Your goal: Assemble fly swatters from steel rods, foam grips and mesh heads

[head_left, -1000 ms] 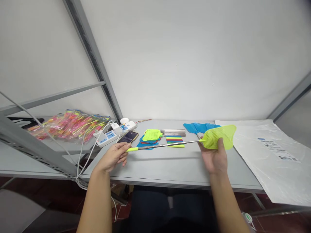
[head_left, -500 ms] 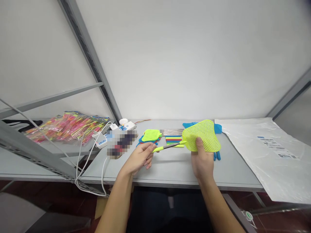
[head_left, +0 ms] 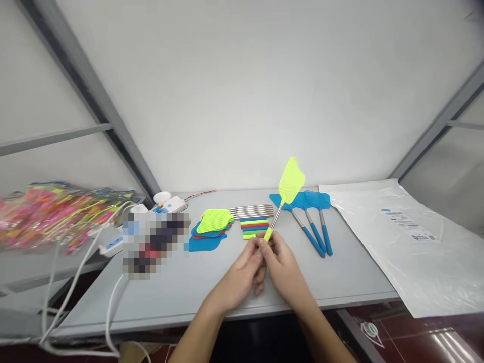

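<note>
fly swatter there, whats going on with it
A person holds a yellow-green fly swatter by its handle end, left hand and right hand pinched together around the grip, so the shaft tilts up and the mesh head stands above the grey table. Three blue fly swatters lie just right of it. Loose mesh heads, coloured handle grips and metal rods sit behind the hands.

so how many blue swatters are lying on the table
3. They lie side by side on the table, right of the hands: left one, middle one, right one. Their heads overlap, so another could be hidden beneath.
</note>
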The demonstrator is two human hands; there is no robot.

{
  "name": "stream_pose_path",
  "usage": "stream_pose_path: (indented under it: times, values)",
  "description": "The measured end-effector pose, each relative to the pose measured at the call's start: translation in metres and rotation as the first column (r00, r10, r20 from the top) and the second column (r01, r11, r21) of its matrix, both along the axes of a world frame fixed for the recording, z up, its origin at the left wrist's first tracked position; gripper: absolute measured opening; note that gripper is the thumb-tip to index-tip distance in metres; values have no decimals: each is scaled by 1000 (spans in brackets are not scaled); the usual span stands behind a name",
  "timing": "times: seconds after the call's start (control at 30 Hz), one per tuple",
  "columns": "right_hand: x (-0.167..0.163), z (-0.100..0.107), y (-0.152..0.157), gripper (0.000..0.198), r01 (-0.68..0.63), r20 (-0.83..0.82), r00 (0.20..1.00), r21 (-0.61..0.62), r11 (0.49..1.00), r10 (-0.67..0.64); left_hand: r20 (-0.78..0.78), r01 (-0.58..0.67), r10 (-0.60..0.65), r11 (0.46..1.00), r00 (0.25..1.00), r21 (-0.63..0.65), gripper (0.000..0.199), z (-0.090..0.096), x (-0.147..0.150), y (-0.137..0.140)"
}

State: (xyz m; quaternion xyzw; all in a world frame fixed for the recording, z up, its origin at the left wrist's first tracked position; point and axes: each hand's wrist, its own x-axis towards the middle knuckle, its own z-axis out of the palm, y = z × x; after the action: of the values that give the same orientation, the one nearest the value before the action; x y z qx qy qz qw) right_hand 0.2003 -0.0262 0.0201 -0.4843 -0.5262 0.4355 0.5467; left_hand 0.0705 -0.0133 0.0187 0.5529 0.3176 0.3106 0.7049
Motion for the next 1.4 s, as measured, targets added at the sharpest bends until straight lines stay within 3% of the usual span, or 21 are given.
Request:
stream_pose_path:
  times: [0.1, 0.17, 0.3, 0.4, 0.5, 0.67, 0.8, 1.03, 1.23, 1.4]
  values:
    - [19, 7, 8, 33, 134, 193, 973, -7, 991, -130, -236, 81, -21, 965, 972, 250, 46, 8, 18, 8]
    - [41, 11, 14, 34, 226, 334, 917, 14, 974, -217, -366, 189, -20, 881, 930, 434, 41, 17, 23, 17]
    - [91, 13, 25, 39, 481, 640, 666, 25, 876, -384, -493, 317, 28, 734, 869, 601, 35, 21, 15, 41]
    - [117, 6, 34, 42, 658, 773, 480, -4, 753, -415, -432, 212, 187, 661, 882, 720, 30, 7, -2, 56]
    - [131, -3, 46, 39, 735, 856, 377, -44, 677, -355, -335, 65, 397, 558, 854, 827, 25, -11, -21, 61]
    - [134, -10, 60, 24, 750, 922, 293, -58, 659, -253, -202, -152, 628, 463, 751, 873, 20, -22, -39, 57]
    - [131, -19, 61, 16, 735, 942, 217, 16, 678, -257, -168, -199, 668, 436, 725, 878, 18, -20, -41, 59]
    - [131, -29, 51, 23, 710, 923, 289, -28, 704, -255, -193, -93, 562, 440, 804, 893, 20, -22, -34, 58]
    - [148, -28, 24, 34, 680, 767, 515, -94, 727, -383, -222, -149, 565, 536, 794, 831, 18, -19, -34, 55]
    - [155, -36, -1, 34, 684, 694, 567, -96, 723, -443, -247, -139, 543, 573, 803, 808, 16, -18, -32, 57]
